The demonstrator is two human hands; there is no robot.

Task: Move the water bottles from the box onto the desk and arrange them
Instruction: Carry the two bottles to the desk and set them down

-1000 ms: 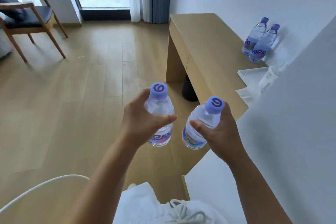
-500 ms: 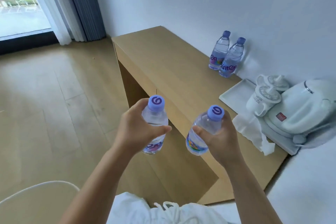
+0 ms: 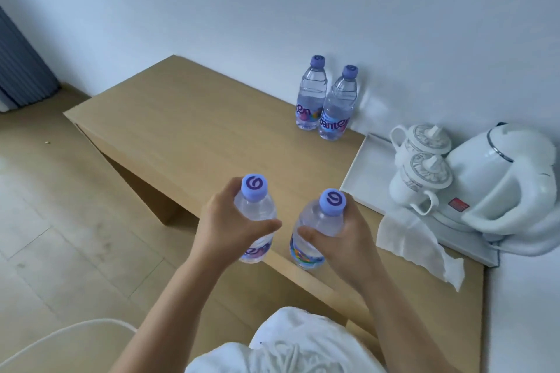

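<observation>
My left hand [image 3: 225, 228] grips a clear water bottle [image 3: 257, 212] with a purple cap, held upright over the front edge of the wooden desk [image 3: 194, 136]. My right hand [image 3: 348, 242] grips a second, similar bottle [image 3: 315, 230] just to its right, also upright above the desk's front edge. Two more purple-capped bottles, one at the left [image 3: 310, 97] and one at the right [image 3: 338, 106], stand side by side at the back of the desk against the white wall. The box is out of view.
A white tray [image 3: 360, 179] on the desk's right end carries two lidded white cups [image 3: 419, 182] and a white kettle [image 3: 509, 179]. A crumpled tissue [image 3: 418, 245] lies in front of the tray. Wooden floor lies to the left, a blue curtain [image 3: 21, 70] at far left.
The view has swung right and nearer to the desk. Both hands, still holding their bottles, now hang over the desk's front edge instead of over the floor.
</observation>
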